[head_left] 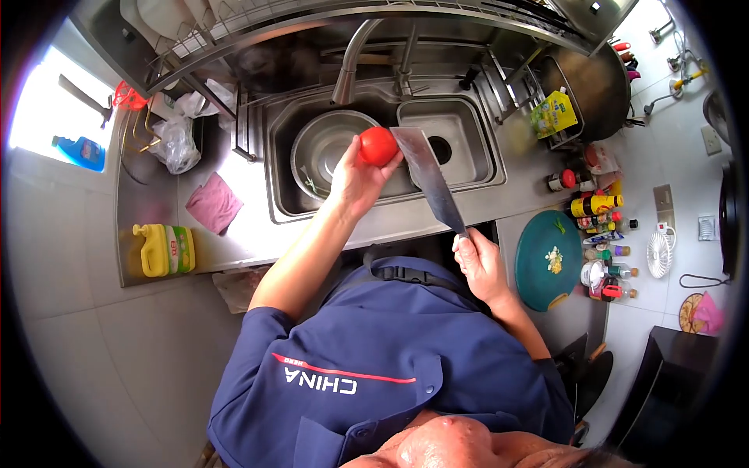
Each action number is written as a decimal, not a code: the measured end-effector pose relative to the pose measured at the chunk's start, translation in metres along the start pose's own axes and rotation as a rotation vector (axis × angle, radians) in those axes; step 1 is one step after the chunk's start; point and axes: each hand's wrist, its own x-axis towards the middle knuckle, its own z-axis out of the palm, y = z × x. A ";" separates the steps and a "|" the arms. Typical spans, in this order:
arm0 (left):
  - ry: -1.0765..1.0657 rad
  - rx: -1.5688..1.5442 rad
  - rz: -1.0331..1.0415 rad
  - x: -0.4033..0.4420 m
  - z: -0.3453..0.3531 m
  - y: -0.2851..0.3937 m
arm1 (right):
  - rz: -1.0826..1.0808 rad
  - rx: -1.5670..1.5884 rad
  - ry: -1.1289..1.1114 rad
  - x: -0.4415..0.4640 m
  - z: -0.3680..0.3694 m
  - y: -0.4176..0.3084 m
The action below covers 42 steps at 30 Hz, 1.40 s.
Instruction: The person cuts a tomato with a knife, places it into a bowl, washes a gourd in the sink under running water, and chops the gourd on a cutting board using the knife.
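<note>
A round red tomato rests in the fingers of my left hand, held up over the sink. My right hand is wrapped round the handle of a cleaver. The cleaver's broad blade points up and to the left, and its end is beside the tomato; whether the two touch I cannot tell. Beneath my left hand a metal basin sits in the left sink bowl, with a bit of green on its inner wall. The right sink bowl lies behind the blade.
A faucet arches over the sink. To the right is a green cutting board with chopped pale bits, beside several bottles. A pink cloth and a yellow jug stand left. A dish rack hangs above.
</note>
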 end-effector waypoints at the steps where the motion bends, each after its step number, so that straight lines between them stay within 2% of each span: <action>1: -0.029 -0.036 0.002 -0.001 0.000 -0.002 | 0.003 -0.070 0.005 0.000 0.001 -0.004; 10: -0.066 -0.204 -0.008 -0.006 0.009 -0.008 | 0.006 -0.118 0.011 -0.002 0.006 -0.001; 42: -0.089 -0.102 0.042 0.000 0.004 -0.020 | 0.045 -0.159 0.006 -0.001 0.007 0.004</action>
